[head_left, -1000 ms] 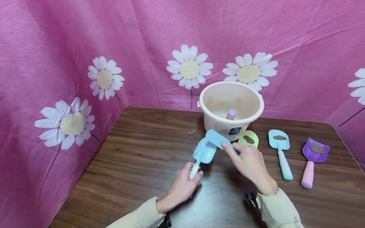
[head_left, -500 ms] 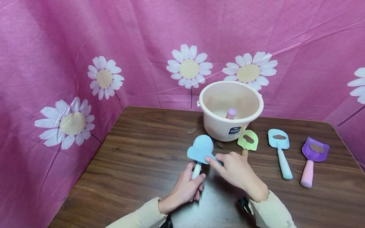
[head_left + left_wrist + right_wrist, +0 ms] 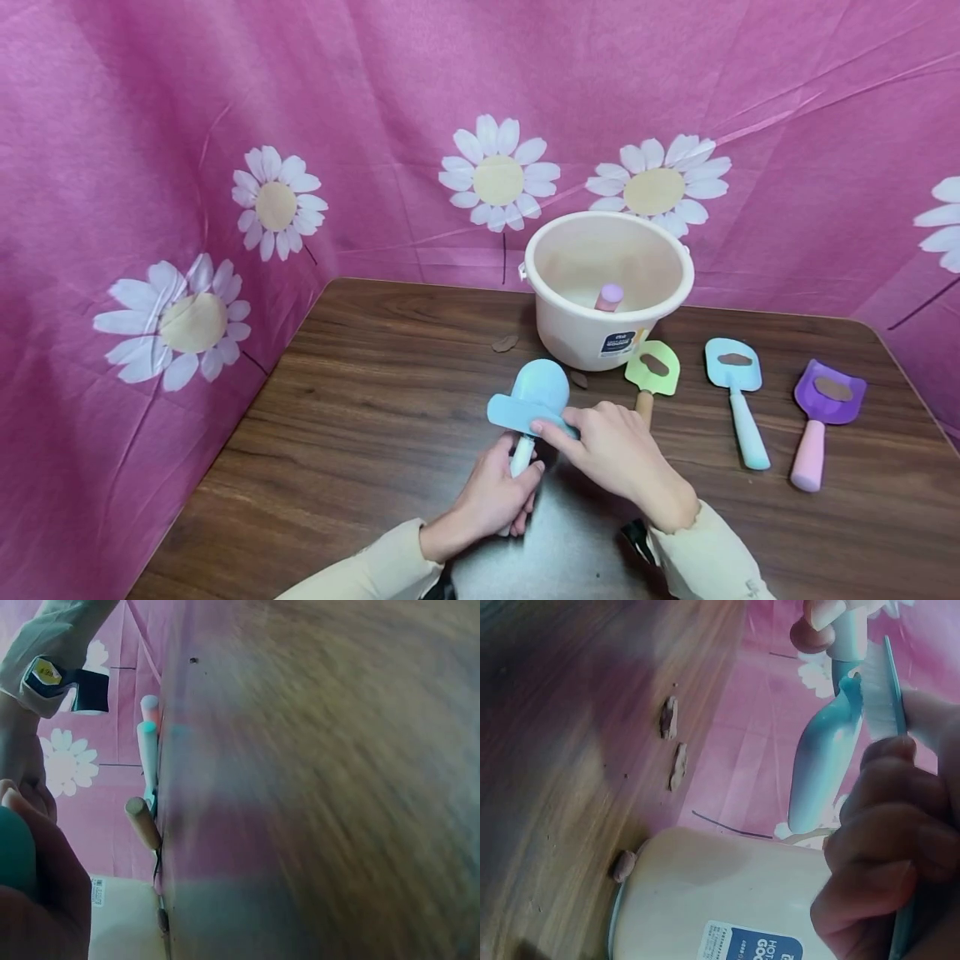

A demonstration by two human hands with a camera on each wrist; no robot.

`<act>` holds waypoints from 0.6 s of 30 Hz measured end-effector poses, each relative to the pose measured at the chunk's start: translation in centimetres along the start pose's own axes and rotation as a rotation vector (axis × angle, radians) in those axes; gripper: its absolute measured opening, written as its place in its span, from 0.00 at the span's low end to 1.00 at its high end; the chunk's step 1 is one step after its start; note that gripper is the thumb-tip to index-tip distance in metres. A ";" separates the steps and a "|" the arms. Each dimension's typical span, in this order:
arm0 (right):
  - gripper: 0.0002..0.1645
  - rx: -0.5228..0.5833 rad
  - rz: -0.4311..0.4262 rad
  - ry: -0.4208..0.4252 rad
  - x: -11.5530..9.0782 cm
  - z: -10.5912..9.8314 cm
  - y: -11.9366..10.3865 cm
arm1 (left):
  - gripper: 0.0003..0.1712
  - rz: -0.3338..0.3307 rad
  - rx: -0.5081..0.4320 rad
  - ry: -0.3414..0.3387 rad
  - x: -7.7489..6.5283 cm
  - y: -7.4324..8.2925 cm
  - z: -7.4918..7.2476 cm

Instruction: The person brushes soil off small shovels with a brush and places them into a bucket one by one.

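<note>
Landmark: cream plastic bucket (image 3: 573,337), round, printed label at front, upright on the dark wood-grain table (image 3: 360,400).

Item: light-blue glossy scoop with a rounded blade (image 3: 542,381) and pale handle. Place: in front of the bucket and slightly left, above the table. Grip: left hand (image 3: 486,496) closed narrowly around the handle.

Item: light-blue flat-backed brush (image 3: 517,412) with white bristles. Place: in front of the bucket, crosswise over the scoop's handle end. Grip: right hand (image 3: 617,450) curled firmly about it; bristles meet or nearly meet the scoop, contact uncertain.

Items: small brown flat pieces, irregular. One (image 3: 505,343) left of the bucket; one (image 3: 578,379) just before its foot. The right wrist view shows three.

Item: pink cylinder with lilac end (image 3: 611,297), inside the bucket.

Items, right of the bucket, nearest first: lime-green shovel (image 3: 652,371), wooden-looking handle; pale-blue shovel (image 3: 738,404), mint handle; purple shovel (image 3: 825,421), pink handle.

Risks, as judged: a hard brush stroke could twist the scoop in the left hand, held only by its handle; tilting the blade could spill anything it carries; a wide right-hand swing could knock the lime-green shovel, its handle partly hidden behind that hand.
</note>
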State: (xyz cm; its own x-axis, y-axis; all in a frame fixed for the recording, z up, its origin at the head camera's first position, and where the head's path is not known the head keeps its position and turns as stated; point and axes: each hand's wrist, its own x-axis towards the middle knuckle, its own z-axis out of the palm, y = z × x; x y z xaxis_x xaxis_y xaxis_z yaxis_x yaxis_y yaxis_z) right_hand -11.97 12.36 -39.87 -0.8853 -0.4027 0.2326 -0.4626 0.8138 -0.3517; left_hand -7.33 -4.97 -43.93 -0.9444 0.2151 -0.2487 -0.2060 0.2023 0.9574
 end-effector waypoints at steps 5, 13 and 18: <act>0.33 -0.020 0.036 0.014 0.0 -0.1 0.0 | 0.09 0.013 0.035 0.027 0.0 -0.2 0.2; 0.35 -0.043 0.087 0.012 0.2 -0.2 -0.2 | 0.07 0.081 0.102 0.039 -0.2 -0.3 0.1; 0.36 -0.011 0.139 0.007 0.6 -0.5 0.5 | 0.06 0.114 0.165 0.047 -0.6 -0.4 0.0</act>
State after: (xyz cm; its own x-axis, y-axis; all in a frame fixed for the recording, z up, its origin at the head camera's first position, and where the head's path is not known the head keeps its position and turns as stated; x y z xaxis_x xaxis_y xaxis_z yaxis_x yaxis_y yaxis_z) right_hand -12.74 12.69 -39.46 -0.9404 -0.2825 0.1891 -0.3348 0.8662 -0.3709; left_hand -6.71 -5.13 -44.18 -0.9710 0.2012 -0.1290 -0.0558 0.3341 0.9409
